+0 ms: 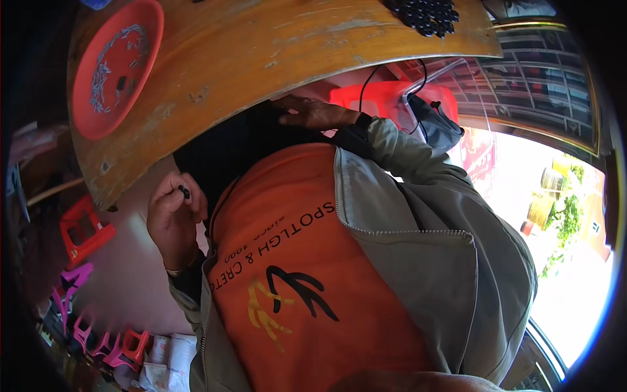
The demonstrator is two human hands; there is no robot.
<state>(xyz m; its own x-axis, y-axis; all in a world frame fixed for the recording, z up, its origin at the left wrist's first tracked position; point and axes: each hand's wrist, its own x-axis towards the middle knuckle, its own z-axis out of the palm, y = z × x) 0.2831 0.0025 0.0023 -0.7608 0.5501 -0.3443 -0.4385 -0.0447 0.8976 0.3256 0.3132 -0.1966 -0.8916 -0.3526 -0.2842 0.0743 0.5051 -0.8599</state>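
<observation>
My left hand [171,219] is raised beside my chest, just below the wooden table's [261,52] edge. Its thumb and fingers pinch a small black piece [185,192]. My right hand [312,112] lies with fingers stretched out on dark cloth [228,150] over my lap, right under the table edge, and I see nothing in it. My orange shirt and grey jacket fill the lower middle of the view.
A red plastic dish [114,65] with several small metal parts sits on the table's left. A heap of black beads [424,14] lies at its far right. A red stool [385,98] stands behind my right arm, and red and pink plastic items [81,228] are on the floor at left.
</observation>
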